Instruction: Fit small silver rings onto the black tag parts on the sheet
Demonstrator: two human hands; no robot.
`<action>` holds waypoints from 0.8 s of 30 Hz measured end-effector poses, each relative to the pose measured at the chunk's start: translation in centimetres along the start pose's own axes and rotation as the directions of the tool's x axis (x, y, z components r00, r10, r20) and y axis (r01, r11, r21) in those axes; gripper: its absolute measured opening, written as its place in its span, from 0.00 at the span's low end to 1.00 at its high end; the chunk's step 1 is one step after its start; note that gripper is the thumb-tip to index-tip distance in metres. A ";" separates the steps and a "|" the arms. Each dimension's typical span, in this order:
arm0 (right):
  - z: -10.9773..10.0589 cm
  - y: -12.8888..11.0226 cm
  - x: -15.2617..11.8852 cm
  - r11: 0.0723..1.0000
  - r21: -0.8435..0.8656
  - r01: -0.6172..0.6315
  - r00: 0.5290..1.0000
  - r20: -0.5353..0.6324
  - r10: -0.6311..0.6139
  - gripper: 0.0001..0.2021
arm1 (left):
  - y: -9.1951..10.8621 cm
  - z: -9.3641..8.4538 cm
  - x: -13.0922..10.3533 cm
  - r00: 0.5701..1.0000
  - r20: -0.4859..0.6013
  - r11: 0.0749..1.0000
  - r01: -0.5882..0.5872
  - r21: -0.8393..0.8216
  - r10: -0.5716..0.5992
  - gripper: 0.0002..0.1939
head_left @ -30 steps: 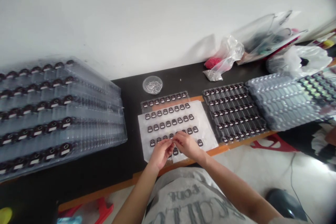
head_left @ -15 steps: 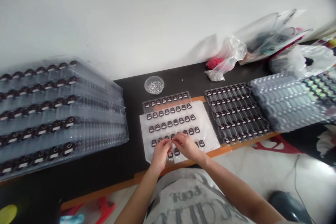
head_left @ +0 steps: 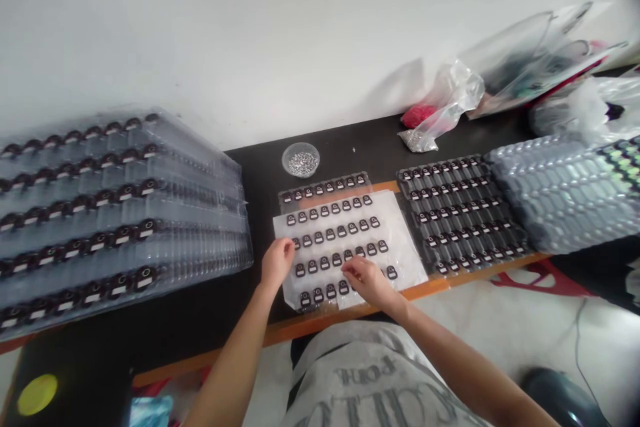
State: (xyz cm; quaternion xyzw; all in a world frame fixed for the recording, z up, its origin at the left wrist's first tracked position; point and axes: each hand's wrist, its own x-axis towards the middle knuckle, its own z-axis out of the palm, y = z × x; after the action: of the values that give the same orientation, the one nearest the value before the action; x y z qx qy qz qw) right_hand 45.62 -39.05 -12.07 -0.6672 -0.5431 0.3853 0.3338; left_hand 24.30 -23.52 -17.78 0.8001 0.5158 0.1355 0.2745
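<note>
My left hand (head_left: 278, 263) is at the left edge of a white sheet (head_left: 400, 240), fingers curled together beside the first small black piece of the second row. My right hand (head_left: 369, 280) hovers over the lower rows, fingertips pinched near a black piece (head_left: 343, 287) with a white label and a ring mark. Whatever either hand may hold is too small to make out. Several such pieces lie in rows over the sheet, and my right hand hides some. Behind the sheet shows the far row of a clear plastic tray (head_left: 327, 188).
A clear bowl (head_left: 301, 160) of small shiny metal bits stands behind the sheet. Tall stacked trays (head_left: 200, 213) fill the left. To the right are a filled tray (head_left: 465, 213), more clear trays (head_left: 540, 193) and a plastic bag (head_left: 457, 97). A yellow disc (head_left: 37, 394) lies lower left.
My hands were together over the sheet's lower middle. The left hand has moved away to the left edge, while the right stays over the lower rows. The view has shifted slightly.
</note>
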 end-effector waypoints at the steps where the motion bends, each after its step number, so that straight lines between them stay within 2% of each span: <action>1: 0.0 0.0 -0.1 1.000 -0.001 -0.002 1.000 0.001 0.002 0.06 | -0.1 -0.1 0.2 0.999 0.017 0.998 -0.037 0.049 0.037 0.06; 5: 0.1 0.1 -0.3 1.000 -0.001 -0.004 1.000 0.009 0.004 0.06 | 0.1 -0.4 0.4 0.989 0.060 0.970 -0.143 0.195 0.134 0.08; 9: 0.1 0.2 -0.4 1.000 -0.003 -0.008 1.000 0.003 0.008 0.07 | 0.6 -0.6 0.5 0.980 0.092 0.939 -0.195 0.283 0.176 0.08; 15: 0.1 0.3 -0.5 1.000 0.012 -0.018 1.000 -0.004 0.018 0.07 | 0.9 -0.6 0.8 0.971 0.154 0.918 -0.227 0.326 0.185 0.10; 24: -0.2 0.4 -0.6 0.999 0.003 -0.033 0.999 -0.004 0.033 0.06 | 0.5 -0.3 1.1 0.958 0.176 0.892 -0.277 0.358 0.227 0.10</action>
State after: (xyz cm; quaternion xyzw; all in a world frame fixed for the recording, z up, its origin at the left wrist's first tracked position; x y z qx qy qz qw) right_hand 45.91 -39.74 -12.28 -0.6763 -0.5309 0.3902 0.3294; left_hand 24.98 -22.61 -17.31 0.9052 0.4049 0.0156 0.1279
